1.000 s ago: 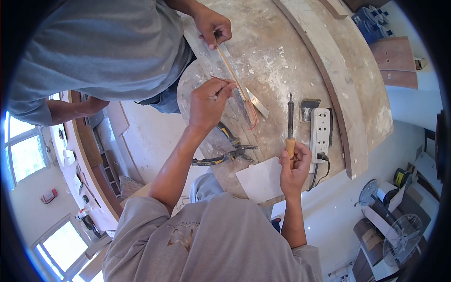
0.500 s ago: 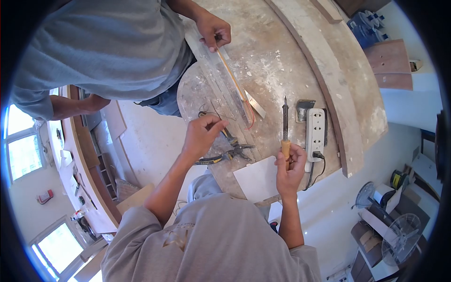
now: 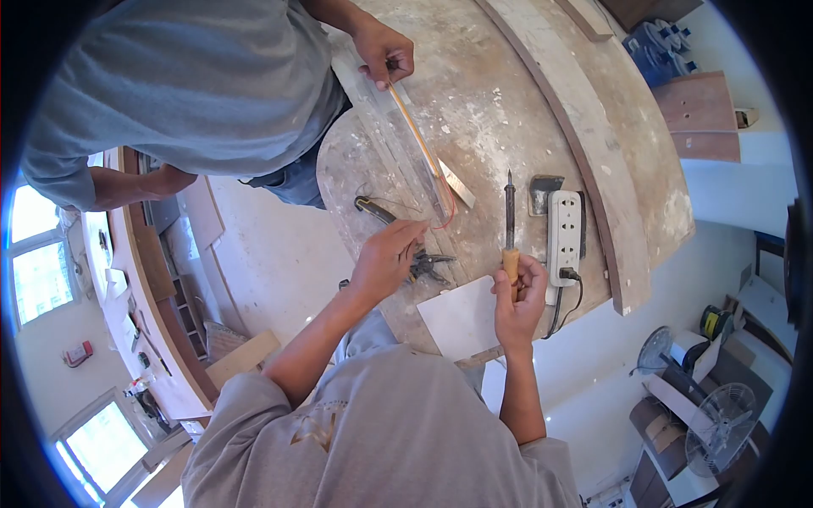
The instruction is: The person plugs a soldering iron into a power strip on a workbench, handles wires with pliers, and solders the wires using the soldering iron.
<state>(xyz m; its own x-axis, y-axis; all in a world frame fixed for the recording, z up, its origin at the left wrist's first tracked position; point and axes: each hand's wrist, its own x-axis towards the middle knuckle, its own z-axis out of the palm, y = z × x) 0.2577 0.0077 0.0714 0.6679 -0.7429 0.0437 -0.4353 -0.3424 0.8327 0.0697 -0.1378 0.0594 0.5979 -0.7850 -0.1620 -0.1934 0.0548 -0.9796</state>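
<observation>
My right hand [image 3: 521, 305] grips the wooden handle of a soldering iron [image 3: 510, 216], its tip pointing up and away from me. My left hand [image 3: 385, 262] is closed, thumb and fingertips pressed together close to the loose end of a thin red wire [image 3: 452, 213]. Whether the fingertips touch that wire or pinch something else is hidden. The wire leads from a narrow yellow-orange strip [image 3: 413, 127], whose far end another person's hand [image 3: 385, 52] holds. Partly under my left hand lie pliers [image 3: 434, 269] and another tool with a black-and-yellow handle [image 3: 373, 209].
A white power strip [image 3: 565, 237] with a black plug stands right of the iron, beside a small dark block [image 3: 544, 195]. A white sheet [image 3: 460, 317] lies at the table's near edge. A long curved board [image 3: 584, 161] crosses the table. Another person [image 3: 195, 102] stands at upper left.
My left hand has moved right and slightly toward me, over the pliers, bringing its fingertips to the red wire's end. The soldering iron stays upright in my right hand, almost unmoved.
</observation>
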